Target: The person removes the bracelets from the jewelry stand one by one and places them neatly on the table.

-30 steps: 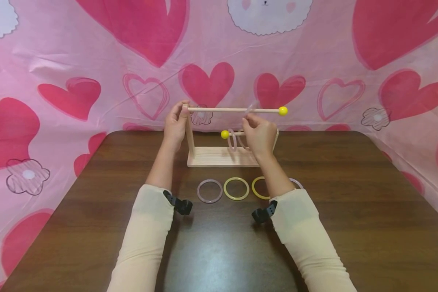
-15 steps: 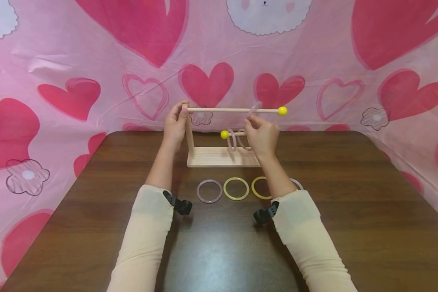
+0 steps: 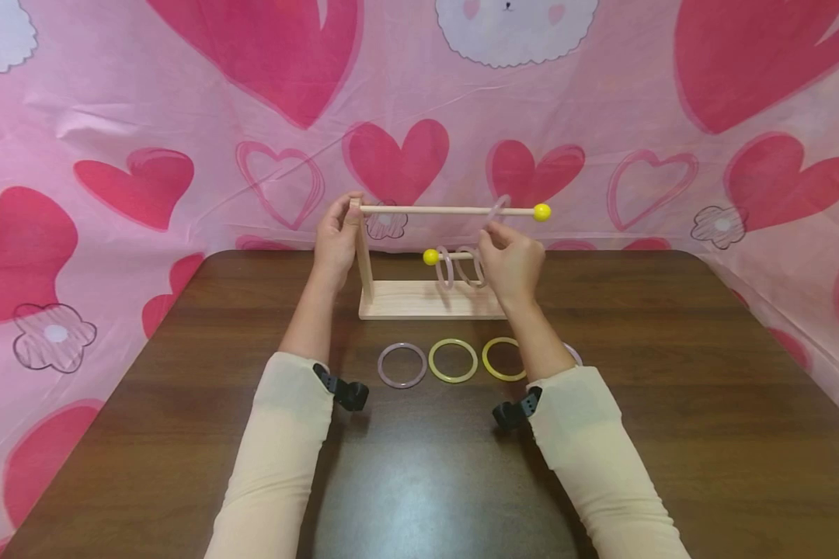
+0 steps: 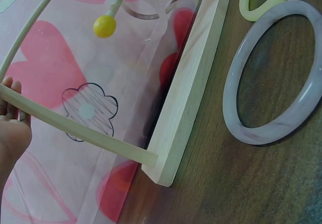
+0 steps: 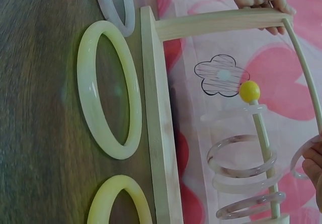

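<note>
My left hand [image 3: 334, 242] grips the top of the left post [image 3: 364, 260] of a wooden two-rod stand, whose base [image 3: 419, 303] rests on the table. With thumb and fingertips, my right hand [image 3: 513, 264] pinches a translucent pale lavender bangle [image 5: 295, 167]. That bangle encircles the upper rod [image 3: 426, 210], tilted, short of the yellow ball [image 3: 542, 212] on the rod's right end. Below, the lower rod [image 5: 262, 128] carries several whitish and lavender-brown bangles [image 5: 241, 173]. It ends in another yellow ball [image 5: 249, 91]. The right post is mostly hidden behind my right hand.
In front of the stand a row of bangles lies flat on the dark wooden table [image 3: 419, 466]: lavender [image 3: 381, 366], pale yellow-green [image 3: 431, 362], yellow [image 3: 485, 361], and a lavender one [image 3: 575, 355] partly behind my right forearm. A pink heart-patterned cloth [image 3: 405, 85] hangs behind.
My right hand has slid right along the upper rod with the pinched bangle, closer to the yellow ball. The left hand has stayed on the post.
</note>
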A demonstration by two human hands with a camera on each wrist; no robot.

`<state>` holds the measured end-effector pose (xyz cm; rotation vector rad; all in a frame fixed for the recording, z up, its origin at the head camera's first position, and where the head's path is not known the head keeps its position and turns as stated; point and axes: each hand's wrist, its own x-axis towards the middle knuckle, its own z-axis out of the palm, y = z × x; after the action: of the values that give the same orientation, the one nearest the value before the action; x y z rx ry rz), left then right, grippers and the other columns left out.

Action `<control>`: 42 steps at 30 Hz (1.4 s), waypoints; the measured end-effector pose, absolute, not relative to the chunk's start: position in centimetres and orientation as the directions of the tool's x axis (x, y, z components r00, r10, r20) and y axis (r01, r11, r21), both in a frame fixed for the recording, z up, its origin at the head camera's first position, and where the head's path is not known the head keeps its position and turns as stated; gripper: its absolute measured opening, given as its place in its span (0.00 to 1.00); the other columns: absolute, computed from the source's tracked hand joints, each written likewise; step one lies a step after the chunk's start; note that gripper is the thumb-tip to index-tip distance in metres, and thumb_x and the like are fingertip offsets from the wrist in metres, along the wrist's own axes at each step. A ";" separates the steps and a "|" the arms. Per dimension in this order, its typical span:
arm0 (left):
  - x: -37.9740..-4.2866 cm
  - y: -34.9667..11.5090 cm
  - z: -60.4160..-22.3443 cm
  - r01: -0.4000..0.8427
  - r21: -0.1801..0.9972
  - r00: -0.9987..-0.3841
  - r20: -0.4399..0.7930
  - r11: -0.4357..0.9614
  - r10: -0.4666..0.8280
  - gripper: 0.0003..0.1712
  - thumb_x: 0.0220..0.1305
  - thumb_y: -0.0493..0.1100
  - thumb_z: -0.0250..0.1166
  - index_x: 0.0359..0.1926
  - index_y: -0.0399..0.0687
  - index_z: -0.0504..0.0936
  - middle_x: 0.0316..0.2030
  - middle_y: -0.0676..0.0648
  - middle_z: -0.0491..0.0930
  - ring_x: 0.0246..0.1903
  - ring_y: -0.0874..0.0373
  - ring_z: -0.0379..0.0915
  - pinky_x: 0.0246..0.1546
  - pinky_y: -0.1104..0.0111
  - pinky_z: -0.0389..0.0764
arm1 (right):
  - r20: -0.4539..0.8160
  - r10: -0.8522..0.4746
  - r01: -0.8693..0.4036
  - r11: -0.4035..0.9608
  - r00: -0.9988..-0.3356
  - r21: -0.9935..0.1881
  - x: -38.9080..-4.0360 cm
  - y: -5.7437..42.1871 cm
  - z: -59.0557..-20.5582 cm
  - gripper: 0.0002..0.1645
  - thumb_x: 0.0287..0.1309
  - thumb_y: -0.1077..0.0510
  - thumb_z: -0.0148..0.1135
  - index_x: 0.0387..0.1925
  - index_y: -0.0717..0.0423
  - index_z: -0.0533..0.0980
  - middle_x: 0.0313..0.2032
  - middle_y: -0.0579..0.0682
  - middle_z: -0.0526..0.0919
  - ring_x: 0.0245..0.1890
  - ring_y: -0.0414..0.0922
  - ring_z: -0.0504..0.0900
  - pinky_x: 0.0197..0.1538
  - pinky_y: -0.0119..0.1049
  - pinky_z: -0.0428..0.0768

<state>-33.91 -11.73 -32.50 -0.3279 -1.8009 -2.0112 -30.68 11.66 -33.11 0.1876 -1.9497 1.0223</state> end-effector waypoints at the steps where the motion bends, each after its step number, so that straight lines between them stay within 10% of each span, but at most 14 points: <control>1: -33.9 -11.7 -32.5 0.457 0.887 -0.884 0.443 -0.074 -0.151 0.25 0.62 0.46 0.53 0.53 0.31 0.70 0.34 0.60 0.76 0.43 0.61 0.69 0.50 0.67 0.68 | 0.771 0.257 -0.490 0.645 -0.583 -0.586 -30.7 11.7 -33.1 0.08 0.46 0.63 0.64 0.30 0.62 0.84 0.27 0.56 0.84 0.29 0.51 0.84 0.32 0.43 0.77; 9: -34.0 -11.7 -32.6 0.461 0.884 -0.882 0.446 -0.081 -0.149 0.25 0.62 0.46 0.53 0.53 0.31 0.71 0.35 0.57 0.77 0.42 0.62 0.70 0.51 0.67 0.68 | 0.766 0.295 -0.490 0.626 -0.571 -0.607 -30.7 12.4 -33.4 0.08 0.47 0.64 0.63 0.31 0.63 0.84 0.27 0.58 0.84 0.29 0.50 0.84 0.32 0.42 0.78; 17: -33.9 -11.8 -32.6 0.459 0.885 -0.884 0.445 -0.084 -0.145 0.28 0.59 0.48 0.53 0.54 0.31 0.70 0.47 0.33 0.74 0.43 0.61 0.69 0.51 0.67 0.68 | 0.774 0.306 -0.506 0.615 -0.555 -0.605 -30.8 13.1 -33.8 0.09 0.49 0.65 0.61 0.31 0.65 0.83 0.28 0.59 0.83 0.29 0.50 0.84 0.34 0.41 0.80; 26: -33.9 -11.7 -32.6 0.467 0.880 -0.880 0.453 -0.085 -0.143 0.32 0.55 0.51 0.53 0.54 0.31 0.70 0.38 0.52 0.77 0.42 0.62 0.69 0.51 0.67 0.68 | 0.760 0.350 -0.513 0.577 -0.547 -0.635 -30.7 13.8 -34.0 0.08 0.49 0.66 0.62 0.32 0.65 0.83 0.27 0.58 0.84 0.28 0.50 0.84 0.32 0.39 0.80; 42: -34.0 -11.7 -32.6 0.461 0.883 -0.882 0.446 -0.090 -0.151 0.22 0.64 0.43 0.53 0.53 0.31 0.71 0.35 0.58 0.76 0.41 0.63 0.69 0.48 0.69 0.69 | 0.724 0.432 -0.543 0.480 -0.538 -0.689 -30.6 15.3 -33.6 0.09 0.51 0.70 0.58 0.33 0.70 0.82 0.31 0.61 0.83 0.29 0.52 0.84 0.32 0.23 0.77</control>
<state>-34.03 -11.66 -32.57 -0.3362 -1.7814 -2.0251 -30.58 15.27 -33.56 0.0949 -1.7437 1.2403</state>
